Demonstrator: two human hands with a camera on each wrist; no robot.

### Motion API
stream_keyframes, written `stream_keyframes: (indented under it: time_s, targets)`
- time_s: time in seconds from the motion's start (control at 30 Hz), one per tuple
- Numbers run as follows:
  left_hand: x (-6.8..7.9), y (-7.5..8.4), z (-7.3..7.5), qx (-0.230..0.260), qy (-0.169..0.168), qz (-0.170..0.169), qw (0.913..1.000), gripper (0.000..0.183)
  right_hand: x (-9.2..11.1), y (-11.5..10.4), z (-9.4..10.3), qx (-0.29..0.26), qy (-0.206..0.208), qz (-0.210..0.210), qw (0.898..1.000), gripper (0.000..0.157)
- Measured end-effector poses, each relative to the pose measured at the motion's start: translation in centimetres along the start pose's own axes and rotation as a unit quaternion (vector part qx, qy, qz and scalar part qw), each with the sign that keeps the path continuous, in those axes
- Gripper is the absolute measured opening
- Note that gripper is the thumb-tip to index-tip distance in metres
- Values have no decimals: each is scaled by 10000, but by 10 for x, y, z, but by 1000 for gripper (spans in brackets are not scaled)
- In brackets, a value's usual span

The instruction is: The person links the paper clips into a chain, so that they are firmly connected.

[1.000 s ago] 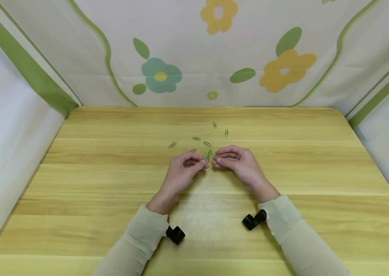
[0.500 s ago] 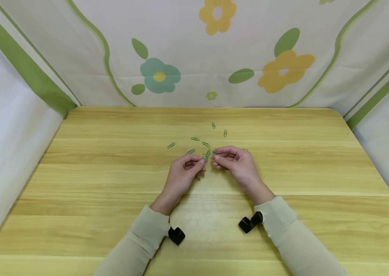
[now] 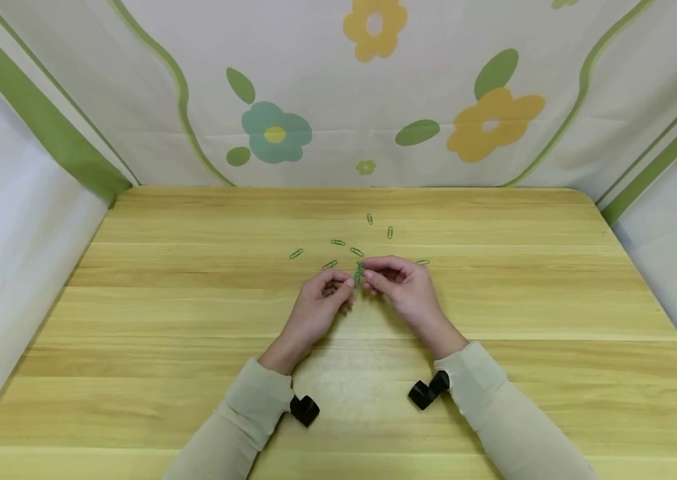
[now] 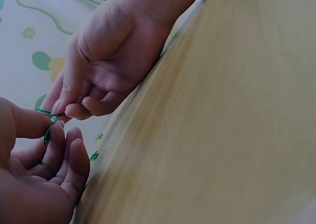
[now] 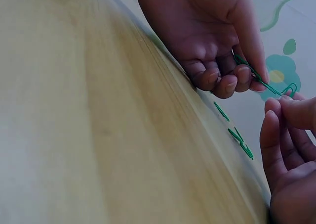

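In the head view, my left hand (image 3: 317, 307) and right hand (image 3: 401, 290) meet fingertip to fingertip above the wooden table. The left thumb and fingers pinch a green paper clip (image 5: 245, 63), which sticks out on both sides of the fingertips in the right wrist view. Between right thumb and index finger is another green paper clip (image 5: 291, 89), its looped end showing. The two clips meet in the small gap between the hands; I cannot tell whether they are linked. In the left wrist view, green wire (image 4: 47, 135) shows at the left fingertips.
Several loose green paper clips lie beyond the hands, among them one paper clip (image 3: 296, 253) at the left, one (image 3: 369, 219) farthest back and one (image 3: 422, 262) behind the right hand. The wooden table (image 3: 164, 333) ends at a white flowered curtain (image 3: 338, 87).
The right hand has moved left, bringing its paper clip up to the one in the left hand. The left hand has hardly moved, and the head view has shifted slightly.
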State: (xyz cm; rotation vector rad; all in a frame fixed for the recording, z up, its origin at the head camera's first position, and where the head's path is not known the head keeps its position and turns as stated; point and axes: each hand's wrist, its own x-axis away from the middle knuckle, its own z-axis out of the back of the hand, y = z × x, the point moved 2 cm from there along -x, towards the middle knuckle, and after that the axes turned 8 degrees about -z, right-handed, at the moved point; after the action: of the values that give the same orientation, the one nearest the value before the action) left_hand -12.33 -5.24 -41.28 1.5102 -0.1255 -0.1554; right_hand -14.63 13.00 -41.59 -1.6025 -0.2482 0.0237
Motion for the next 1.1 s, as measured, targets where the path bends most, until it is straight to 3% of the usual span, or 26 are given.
stream_keyframes:
  time_s: [1.1]
  targets:
    - [0, 2, 4, 483, 175, 346, 9981, 22, 0, -1, -1, 702, 183, 48, 9974, 19]
